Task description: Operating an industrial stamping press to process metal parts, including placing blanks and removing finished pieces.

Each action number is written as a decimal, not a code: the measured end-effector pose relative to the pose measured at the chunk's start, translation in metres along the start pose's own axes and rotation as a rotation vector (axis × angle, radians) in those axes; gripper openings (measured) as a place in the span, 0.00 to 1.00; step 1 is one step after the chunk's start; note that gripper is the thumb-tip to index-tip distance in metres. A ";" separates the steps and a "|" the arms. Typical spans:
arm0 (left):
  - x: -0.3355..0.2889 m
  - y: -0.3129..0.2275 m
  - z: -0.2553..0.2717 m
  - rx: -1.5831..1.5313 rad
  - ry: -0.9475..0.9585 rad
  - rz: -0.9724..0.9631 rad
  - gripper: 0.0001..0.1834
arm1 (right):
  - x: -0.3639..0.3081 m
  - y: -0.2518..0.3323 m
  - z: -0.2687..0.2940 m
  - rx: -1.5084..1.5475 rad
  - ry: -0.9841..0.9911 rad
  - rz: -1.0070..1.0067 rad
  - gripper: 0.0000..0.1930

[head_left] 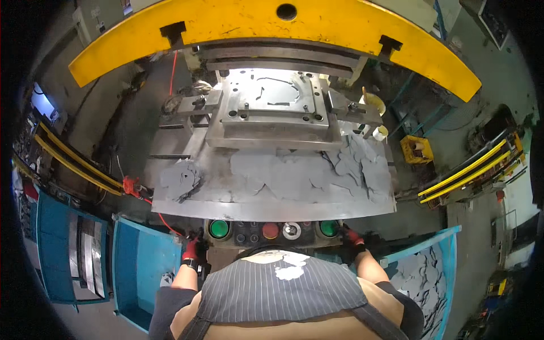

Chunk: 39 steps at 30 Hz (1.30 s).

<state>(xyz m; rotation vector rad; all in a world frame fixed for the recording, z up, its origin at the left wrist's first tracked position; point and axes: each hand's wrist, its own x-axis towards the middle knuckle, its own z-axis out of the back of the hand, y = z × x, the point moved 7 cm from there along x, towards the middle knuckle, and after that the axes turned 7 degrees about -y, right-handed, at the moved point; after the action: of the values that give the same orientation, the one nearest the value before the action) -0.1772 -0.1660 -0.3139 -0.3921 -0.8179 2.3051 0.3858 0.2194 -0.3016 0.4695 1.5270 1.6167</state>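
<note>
My left hand [191,247], in a red and black glove, is at the left end of the control panel [255,242], beside a round green button [219,229]. At the panel's other end, my right hand [353,236], gloved alike, is next to a second green button [328,228]. The fingers of both hands are too dark and small to make out. A red button [270,230] sits between them. Beyond the panel, thin flat grey pieces lie on a metal table [218,211]: a small stack [180,179] at left, overlapping ones [357,170] at right.
A steel die [272,127] with guide pins stands behind the table, under a yellow press beam [243,25]. Blue bins flank me: one at left [127,266], one at right [450,260] holding many grey pieces. Yellow rails [464,173] and a yellow crate [416,149] stand farther right.
</note>
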 end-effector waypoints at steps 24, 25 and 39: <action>0.012 -0.086 -0.020 -0.407 0.352 0.698 0.18 | -0.009 0.029 -0.018 0.242 -0.268 -0.480 0.16; 0.013 -0.082 -0.021 -0.337 0.364 0.687 0.19 | -0.008 0.021 -0.016 0.208 -0.237 -0.474 0.15; -0.065 -0.064 0.029 -1.285 -0.284 0.724 0.18 | -0.013 0.173 0.026 -0.690 -0.403 -0.333 0.16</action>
<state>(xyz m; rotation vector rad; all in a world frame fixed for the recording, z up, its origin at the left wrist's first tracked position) -0.1118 -0.1844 -0.2461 -1.0285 -2.6127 2.0904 0.3583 0.2429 -0.1295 0.1290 0.6438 1.5450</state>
